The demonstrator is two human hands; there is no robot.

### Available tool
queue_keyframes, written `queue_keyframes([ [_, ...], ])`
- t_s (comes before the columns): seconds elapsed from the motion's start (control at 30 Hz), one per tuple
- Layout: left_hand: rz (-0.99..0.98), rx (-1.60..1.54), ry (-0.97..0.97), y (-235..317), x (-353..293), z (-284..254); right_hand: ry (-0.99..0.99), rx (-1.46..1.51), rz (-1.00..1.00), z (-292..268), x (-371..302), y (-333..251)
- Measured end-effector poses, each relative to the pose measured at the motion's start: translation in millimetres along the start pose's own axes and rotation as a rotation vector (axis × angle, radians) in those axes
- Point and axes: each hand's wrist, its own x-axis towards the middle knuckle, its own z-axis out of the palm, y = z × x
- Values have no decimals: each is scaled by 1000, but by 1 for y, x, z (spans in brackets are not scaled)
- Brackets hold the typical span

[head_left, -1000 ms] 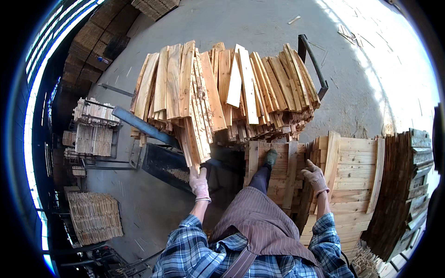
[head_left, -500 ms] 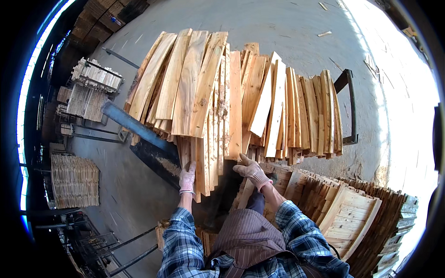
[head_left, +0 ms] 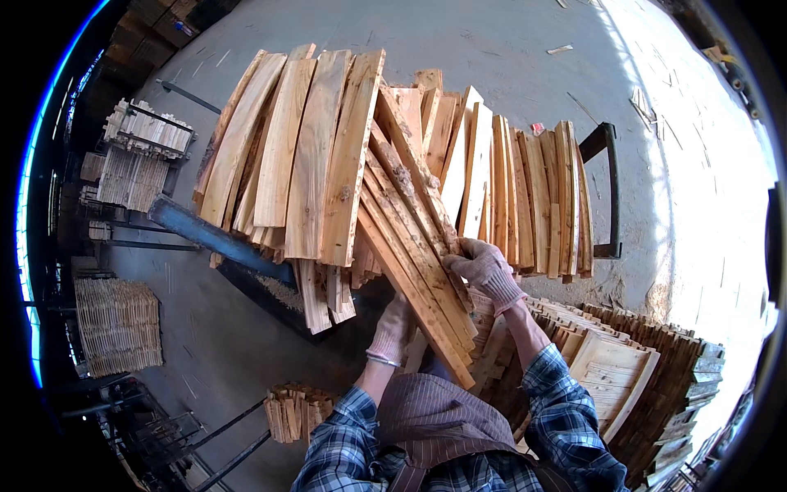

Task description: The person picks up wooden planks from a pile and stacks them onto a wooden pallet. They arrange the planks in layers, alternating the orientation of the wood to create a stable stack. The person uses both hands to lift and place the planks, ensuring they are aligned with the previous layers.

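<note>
A bundle of narrow wooden boards (head_left: 414,250), some with rough bark patches, lies slanted between my hands with its near end toward my apron. My right hand (head_left: 485,272), in a pale work glove, grips its right side, fingers curled over the edge. From the left, my gloved left hand (head_left: 392,330) presses against the bundle's near part; its fingertips are hidden behind the boards. The far end of the bundle rests on a wide heap of boards (head_left: 307,156). Just left of my left hand, several short boards (head_left: 316,291) stick out from under that heap.
A blue metal beam (head_left: 209,238) runs under the heap's left side; a dark metal frame (head_left: 608,189) stands at its right. Stacked boards (head_left: 594,361) rise close on my right. More stacks (head_left: 119,326) and a small wood pile (head_left: 297,412) stand to the left.
Both hands have moved right. The bundle has swung from nearly straight to a slant, near end toward the right, and the right hand now grips its side. The short boards beneath are uncovered.
</note>
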Motion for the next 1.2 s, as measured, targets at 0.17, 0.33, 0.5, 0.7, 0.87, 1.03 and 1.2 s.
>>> queue_keyframes([
  [0.17,386,100,-82,16,50,48,109,45,38,-4,29,27],
  [0.33,316,1451,38,32,22,81,144,-6,-16,-19,12,43],
  [0.5,28,-398,-209,-17,-31,142,10,-913,-1,-80,-102,-20],
  [0.7,-160,-829,-553,-50,-42,170,69,-254,-354,-104,-75,-21],
  [0.87,-451,-702,-15,5,-60,156,-290,513,20,-80,-25,52],
  [1.03,-190,-654,100,81,-29,118,-263,514,-88,-44,-30,58],
  [1.2,85,-142,76,70,-19,109,-169,479,-182,-27,-67,59],
])
